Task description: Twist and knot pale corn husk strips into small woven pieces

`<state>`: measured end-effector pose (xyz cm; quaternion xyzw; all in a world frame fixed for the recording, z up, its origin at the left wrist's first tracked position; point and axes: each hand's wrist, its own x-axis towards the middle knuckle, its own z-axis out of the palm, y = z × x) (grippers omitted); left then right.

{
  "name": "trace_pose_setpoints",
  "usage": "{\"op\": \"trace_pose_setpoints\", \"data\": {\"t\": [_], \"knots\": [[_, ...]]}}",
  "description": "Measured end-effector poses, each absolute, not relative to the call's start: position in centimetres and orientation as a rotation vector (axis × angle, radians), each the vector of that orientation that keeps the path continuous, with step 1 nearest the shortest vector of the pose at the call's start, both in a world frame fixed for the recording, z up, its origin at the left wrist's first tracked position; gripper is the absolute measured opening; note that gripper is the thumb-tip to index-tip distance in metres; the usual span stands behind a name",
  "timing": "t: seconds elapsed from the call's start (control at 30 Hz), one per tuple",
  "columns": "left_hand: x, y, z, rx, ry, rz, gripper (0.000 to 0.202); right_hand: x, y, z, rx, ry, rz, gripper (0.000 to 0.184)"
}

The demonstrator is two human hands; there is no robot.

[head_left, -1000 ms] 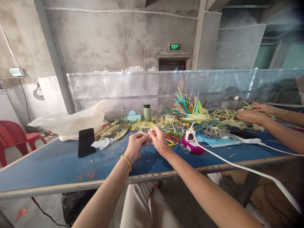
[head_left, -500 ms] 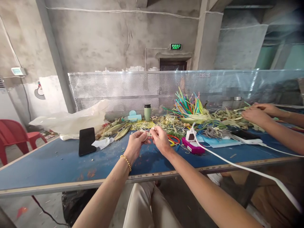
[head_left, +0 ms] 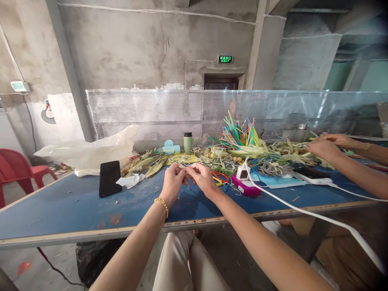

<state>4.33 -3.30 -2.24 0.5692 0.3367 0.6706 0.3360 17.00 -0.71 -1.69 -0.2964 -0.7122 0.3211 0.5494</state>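
Note:
Above the blue table (head_left: 133, 218), my left hand (head_left: 172, 181) and my right hand (head_left: 202, 178) meet, fingertips nearly touching. Both are closed in a pinch on a small pale piece of corn husk (head_left: 182, 166), mostly hidden by the fingers. A gold bead bracelet circles the left wrist. Just behind lie loose dried corn husks (head_left: 216, 157) and shredded strips. To the left of them are longer greenish husk leaves (head_left: 154, 166). Red-and-yellow-handled scissors or pliers (head_left: 220, 178), partly covered, rest beside my right hand.
A green tumbler (head_left: 188, 143) and a bundle of coloured pipe cleaners (head_left: 239, 133) stand at the back. A phone (head_left: 109, 178), white tissue (head_left: 131, 181) and plastic bag (head_left: 91, 151) lie left. Right are a purple power strip (head_left: 246, 186), white cable (head_left: 291, 207) and a co-worker's hands (head_left: 329, 145).
My right hand has shifted slightly left, bringing the fingertips closer together, and less of the pale husk shows between them. The view has moved a little.

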Motion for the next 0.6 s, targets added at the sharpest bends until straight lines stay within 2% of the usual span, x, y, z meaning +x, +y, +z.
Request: {"op": "trace_pose_setpoints", "data": {"t": [0.17, 0.6], "knots": [[4.18, -3.42, -2.31, 1.501, 0.893, 1.744, 0.015, 16.91, -1.26, -1.37, -0.693, -1.689, 0.769, 0.025], [4.43, -3.92, -2.17, 1.372, 0.961, 1.79, 0.01, 17.08, -0.91, -1.71, -0.714, -1.75, 0.742, 0.027]]}}
